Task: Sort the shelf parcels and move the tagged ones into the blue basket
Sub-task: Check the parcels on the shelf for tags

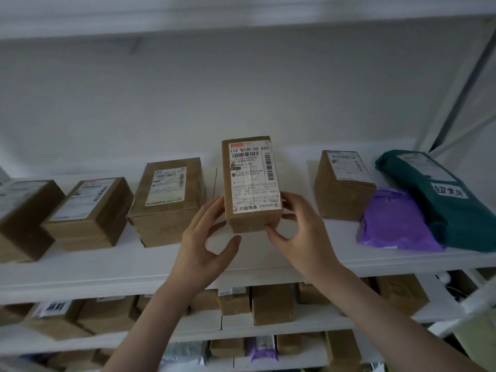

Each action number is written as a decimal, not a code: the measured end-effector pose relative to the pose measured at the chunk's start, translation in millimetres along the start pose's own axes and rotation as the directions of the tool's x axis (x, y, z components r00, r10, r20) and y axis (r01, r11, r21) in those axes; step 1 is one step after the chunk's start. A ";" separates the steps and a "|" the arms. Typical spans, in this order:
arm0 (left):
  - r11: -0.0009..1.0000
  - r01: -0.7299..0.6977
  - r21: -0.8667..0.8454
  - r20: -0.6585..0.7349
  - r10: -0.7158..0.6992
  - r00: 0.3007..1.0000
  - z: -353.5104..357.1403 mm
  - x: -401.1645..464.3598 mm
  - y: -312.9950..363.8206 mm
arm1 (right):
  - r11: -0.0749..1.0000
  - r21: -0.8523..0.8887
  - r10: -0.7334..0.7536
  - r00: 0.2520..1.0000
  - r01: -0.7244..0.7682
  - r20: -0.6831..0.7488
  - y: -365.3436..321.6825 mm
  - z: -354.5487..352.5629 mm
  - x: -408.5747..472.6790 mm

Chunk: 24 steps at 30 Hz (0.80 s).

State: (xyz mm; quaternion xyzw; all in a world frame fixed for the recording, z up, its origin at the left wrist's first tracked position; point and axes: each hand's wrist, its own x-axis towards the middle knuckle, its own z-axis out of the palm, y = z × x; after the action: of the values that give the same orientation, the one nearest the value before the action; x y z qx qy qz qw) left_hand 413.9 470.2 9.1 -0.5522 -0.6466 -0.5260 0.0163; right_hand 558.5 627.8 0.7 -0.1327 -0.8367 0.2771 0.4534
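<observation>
A narrow brown cardboard parcel [251, 183] with a white shipping label on top sits at the middle of the white shelf [134, 267]. My left hand [205, 245] touches its left side, fingers spread and thumb below its front edge. My right hand [298, 232] grips its right side and front corner. A dark green bag parcel [440, 208] with a handwritten white tag lies at the far right, a purple bag parcel [394, 224] beside it. The blue basket is not in view.
Three brown boxes [167, 202] [88, 213] [21, 218] line the shelf to the left, and another box [342, 183] stands to the right. Lower shelves [271, 304] are packed with several more parcels. An upper shelf board [241, 20] runs overhead.
</observation>
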 end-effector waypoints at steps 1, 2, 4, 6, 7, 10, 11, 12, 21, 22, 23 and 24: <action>1.000 0.012 0.008 0.009 -0.012 1.000 0.6 -0.3 -1.6 | 1.000 0.005 0.019 1.000 -0.019 0.012 0.2 0.0 0.1; 0.999 0.030 0.014 0.024 -0.031 0.999 1.3 -0.6 -3.6 | 0.999 0.012 0.042 0.999 -0.042 0.026 0.5 0.2 0.2; 0.997 0.080 0.013 0.063 -0.081 0.995 2.8 -0.7 -8.8 | 0.994 0.020 0.104 0.992 -0.105 0.066 1.7 1.5 0.5; 0.993 0.115 0.024 0.097 -0.117 0.988 4.8 -1.5 -14.4 | 0.986 0.017 0.165 0.979 -0.168 0.116 3.8 4.3 1.0; 0.991 0.131 0.034 0.109 -0.134 0.985 5.9 -1.8 -17.1 | 0.980 0.018 0.194 0.971 -0.198 0.137 5.2 6.0 1.2; 0.980 0.190 0.062 0.121 -0.196 0.973 6.9 -3.5 -25.4 | 0.962 0.030 0.260 0.946 -0.271 0.192 8.3 12.3 3.2; 0.975 0.209 0.071 0.118 -0.216 0.969 6.2 -4.2 -28.6 | 0.957 0.035 0.274 0.939 -0.287 0.210 8.4 15.2 4.5; 0.971 0.224 0.079 0.113 -0.232 0.966 4.9 -4.8 -31.8 | 0.953 0.040 0.283 0.932 -0.299 0.225 8.4 18.8 6.1; 0.946 0.294 0.136 0.048 -0.303 0.952 -27.5 -12.2 -46.7 | 0.959 0.050 0.255 0.925 -0.280 0.283 -2.2 67.0 23.5; 0.942 0.304 0.141 0.042 -0.313 0.949 -31.8 -15.1 -46.6 | 0.960 0.052 0.250 0.922 -0.277 0.295 -3.9 71.3 23.2; 0.936 0.316 0.153 0.038 -0.326 0.945 -35.8 -18.5 -46.2 | 0.960 0.054 0.246 0.921 -0.274 0.302 -5.7 74.2 22.1; 0.929 0.330 0.169 0.028 -0.339 0.940 -39.0 -23.1 -46.0 | 0.960 0.056 0.244 0.920 -0.274 0.307 -6.8 75.3 20.1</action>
State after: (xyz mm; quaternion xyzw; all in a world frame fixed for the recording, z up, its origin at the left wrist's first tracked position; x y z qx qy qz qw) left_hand 367.4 434.3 -17.9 -0.4456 -0.7719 -0.4511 -0.0472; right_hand 484.9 605.9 -14.4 -0.1769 -0.8557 0.3919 0.2879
